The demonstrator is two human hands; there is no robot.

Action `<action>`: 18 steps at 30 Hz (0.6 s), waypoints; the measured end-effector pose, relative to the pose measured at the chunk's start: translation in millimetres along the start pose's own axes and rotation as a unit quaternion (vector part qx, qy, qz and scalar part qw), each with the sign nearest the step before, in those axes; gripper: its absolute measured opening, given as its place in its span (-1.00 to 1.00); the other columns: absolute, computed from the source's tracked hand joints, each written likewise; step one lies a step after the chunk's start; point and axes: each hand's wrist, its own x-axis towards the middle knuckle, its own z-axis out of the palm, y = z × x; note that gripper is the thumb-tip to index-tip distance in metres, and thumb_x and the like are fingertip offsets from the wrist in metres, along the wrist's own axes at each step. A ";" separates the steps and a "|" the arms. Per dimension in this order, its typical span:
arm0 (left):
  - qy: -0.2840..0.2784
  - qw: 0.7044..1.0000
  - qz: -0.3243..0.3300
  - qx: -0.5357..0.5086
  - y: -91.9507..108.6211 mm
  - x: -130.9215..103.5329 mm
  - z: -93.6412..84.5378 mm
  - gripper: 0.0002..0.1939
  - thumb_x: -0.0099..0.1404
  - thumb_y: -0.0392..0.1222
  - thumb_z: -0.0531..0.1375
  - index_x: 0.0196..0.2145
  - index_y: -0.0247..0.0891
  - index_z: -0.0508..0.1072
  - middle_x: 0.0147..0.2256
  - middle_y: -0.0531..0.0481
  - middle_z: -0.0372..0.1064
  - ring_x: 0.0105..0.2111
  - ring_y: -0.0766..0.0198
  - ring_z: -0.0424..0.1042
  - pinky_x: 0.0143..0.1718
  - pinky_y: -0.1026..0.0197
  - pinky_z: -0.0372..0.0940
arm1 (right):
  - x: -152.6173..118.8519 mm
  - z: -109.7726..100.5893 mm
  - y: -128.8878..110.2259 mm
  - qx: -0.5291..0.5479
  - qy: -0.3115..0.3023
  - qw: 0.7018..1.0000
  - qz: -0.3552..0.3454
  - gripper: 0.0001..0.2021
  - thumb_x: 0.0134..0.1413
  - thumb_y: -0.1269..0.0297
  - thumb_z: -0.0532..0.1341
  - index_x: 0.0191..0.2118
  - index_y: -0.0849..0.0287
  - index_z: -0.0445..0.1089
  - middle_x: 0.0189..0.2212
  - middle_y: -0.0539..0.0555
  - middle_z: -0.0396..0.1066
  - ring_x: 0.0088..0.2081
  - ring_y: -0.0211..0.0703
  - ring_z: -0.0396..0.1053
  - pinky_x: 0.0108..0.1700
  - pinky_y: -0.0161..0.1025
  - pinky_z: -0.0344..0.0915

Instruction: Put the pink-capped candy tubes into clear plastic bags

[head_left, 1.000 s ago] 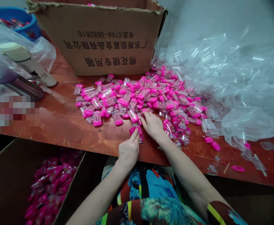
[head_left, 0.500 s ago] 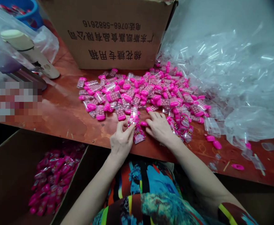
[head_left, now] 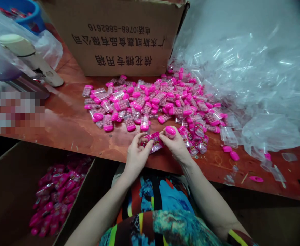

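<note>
Near the table's front edge, my left hand (head_left: pixel 137 152) pinches a flat pink printed wrapper sleeve (head_left: pixel 156 140). My right hand (head_left: pixel 175 142) is closed around a small candy bottle (head_left: pixel 170 131) whose pink cap sticks up from the fingers; its thumb and fingertip also touch the sleeve's right end. Most of the bottle's body is hidden by the hand. Just beyond lies a heap of clear candy bottles (head_left: pixel 139 101) with pink caps and pale pink balls inside. Beside my right hand rests a small pile of pink printed wrappers (head_left: pixel 197 136).
A cardboard box (head_left: pixel 119 41) stands behind the heap. Clear plastic bags (head_left: pixel 244 82) and loose pink caps (head_left: pixel 234 155) lie on the right. A white flask (head_left: pixel 32 59) and a blue basin (head_left: pixel 34 18) are at left. Below the table edge, an open carton (head_left: pixel 9 177) holds wrapped pink bottles (head_left: pixel 57 194).
My right hand has taken a candy bottle from the heap's edge and turned it cap up. My left hand has lifted and turned the wrapper sleeve toward my right hand. The view shifted slightly.
</note>
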 end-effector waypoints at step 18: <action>-0.058 0.933 -0.231 -0.270 3.9 16.7 4.8 -0.57 0.02 0.02 0.45 -0.64 -0.31 0.36 -0.79 0.16 0.09 -0.74 0.50 0.01 -0.62 0.32 -0.09 | -11.5 14.5 10.9 0.037 0.035 0.999 0.015 -0.68 -0.12 0.18 0.41 -0.22 0.10 0.37 -0.49 -0.11 0.30 -0.49 -0.28 0.25 -0.40 -0.29 0.24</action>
